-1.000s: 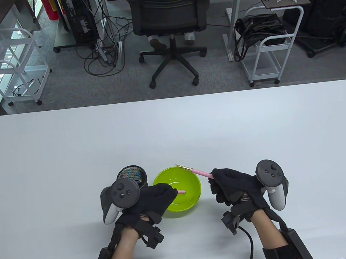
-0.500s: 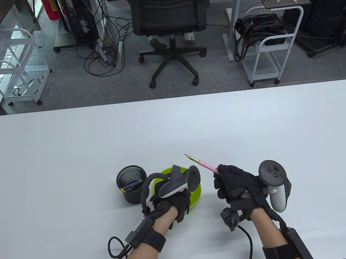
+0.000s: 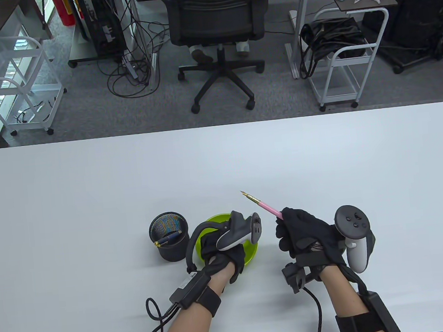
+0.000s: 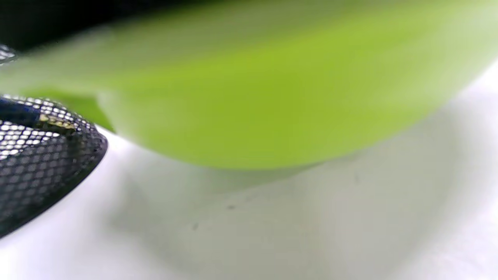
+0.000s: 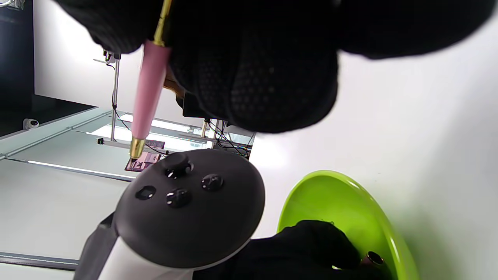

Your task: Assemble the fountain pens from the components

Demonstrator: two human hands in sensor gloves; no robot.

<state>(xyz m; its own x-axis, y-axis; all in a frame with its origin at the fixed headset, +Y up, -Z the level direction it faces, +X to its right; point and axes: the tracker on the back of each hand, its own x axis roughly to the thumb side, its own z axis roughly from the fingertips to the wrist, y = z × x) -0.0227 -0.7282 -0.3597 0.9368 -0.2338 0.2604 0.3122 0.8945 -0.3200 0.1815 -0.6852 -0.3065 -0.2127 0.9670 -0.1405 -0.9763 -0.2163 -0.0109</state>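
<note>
Our right hand (image 3: 306, 236) holds a slim pink fountain pen section with a gold nib (image 3: 262, 205) above the white table (image 3: 91, 194). The gloved fingers (image 5: 253, 77) close around its lower end, and the nib points up and away toward the far left. In the right wrist view the same pink piece (image 5: 149, 83) hangs down from the fingers, with a gold ring at its free end.

Our left hand (image 3: 224, 254) reaches down into the round lime-green plastic bowl (image 3: 251, 253), palm turned so the grey tracker on its back (image 3: 237, 233) tips sideways over the rim. From the right wrist view, the black fingers (image 5: 311, 243) lie inside the bowl (image 5: 342, 210), and a small pinkish tube end (image 5: 373, 257) shows just beside them. We cannot tell whether those fingers grip it.

Just left of the bowl stands a black mesh pen cup (image 3: 169, 239) holding a dark blue pen with gold trim (image 3: 168, 238). The left wrist view is blurred: only the bowl's green outer wall (image 4: 264, 97) and the cup's mesh (image 4: 42, 163) next to it can be made out, both resting on the table.

The two hands are apart, on either side of the bowl's right rim.
</note>
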